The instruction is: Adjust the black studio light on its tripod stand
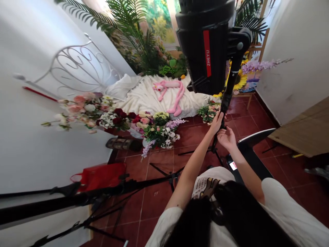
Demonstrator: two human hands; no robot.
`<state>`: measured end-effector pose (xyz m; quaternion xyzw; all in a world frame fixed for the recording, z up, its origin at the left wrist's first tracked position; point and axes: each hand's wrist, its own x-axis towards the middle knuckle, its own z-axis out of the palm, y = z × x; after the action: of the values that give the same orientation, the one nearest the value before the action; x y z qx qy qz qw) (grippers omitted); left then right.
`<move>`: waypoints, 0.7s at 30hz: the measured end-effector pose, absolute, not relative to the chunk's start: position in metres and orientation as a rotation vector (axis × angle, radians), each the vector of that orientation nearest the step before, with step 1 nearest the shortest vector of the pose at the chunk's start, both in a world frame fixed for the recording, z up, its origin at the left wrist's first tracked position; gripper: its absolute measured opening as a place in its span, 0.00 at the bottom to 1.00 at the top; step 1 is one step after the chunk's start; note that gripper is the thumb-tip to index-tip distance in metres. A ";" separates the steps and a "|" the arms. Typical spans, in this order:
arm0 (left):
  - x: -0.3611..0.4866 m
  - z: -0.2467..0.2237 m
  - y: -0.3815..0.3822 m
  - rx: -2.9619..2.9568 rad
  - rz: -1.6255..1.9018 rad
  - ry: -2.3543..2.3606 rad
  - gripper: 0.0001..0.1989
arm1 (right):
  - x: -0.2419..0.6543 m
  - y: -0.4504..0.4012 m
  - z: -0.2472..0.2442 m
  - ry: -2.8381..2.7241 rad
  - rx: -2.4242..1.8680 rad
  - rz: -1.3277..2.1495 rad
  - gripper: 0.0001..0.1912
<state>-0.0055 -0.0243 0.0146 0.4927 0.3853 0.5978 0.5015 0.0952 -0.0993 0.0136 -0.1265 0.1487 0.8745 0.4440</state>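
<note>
A black studio light point(205, 51) with a red ZHEYU label looms at the upper middle, mounted on a black stand pole point(230, 87). My left hand point(217, 122) is wrapped round the pole below the light. Just below and to the right, my right hand point(227, 138) is at the pole's lower part, palm turned up, fingers curled, with its fingertips at a dark part of the stand. What those fingertips grip, if anything, is too small to make out.
Behind is a cream-draped bed point(144, 97) with a pink plush toy point(169, 85), edged by flowers point(164, 132). Another black stand point(102, 193) crosses the lower left beside a red bag point(102, 175). A black chair point(257, 161) is on the right, near a brown board point(303, 127).
</note>
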 end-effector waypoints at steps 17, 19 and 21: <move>-0.009 0.018 -0.025 1.323 1.489 1.013 0.31 | 0.101 -0.088 0.001 0.393 -0.094 2.256 0.26; -0.010 0.019 -0.026 1.363 1.497 1.007 0.32 | 0.103 -0.090 -0.002 0.371 -0.066 2.266 0.25; -0.011 0.019 -0.027 1.381 1.494 1.005 0.32 | 0.105 -0.090 -0.004 0.336 -0.056 2.299 0.24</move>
<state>-0.0112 -0.0266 0.0188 0.5516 0.4015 0.5966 0.4226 0.1052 -0.0900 -0.0037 -0.0223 0.1328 0.9076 0.3975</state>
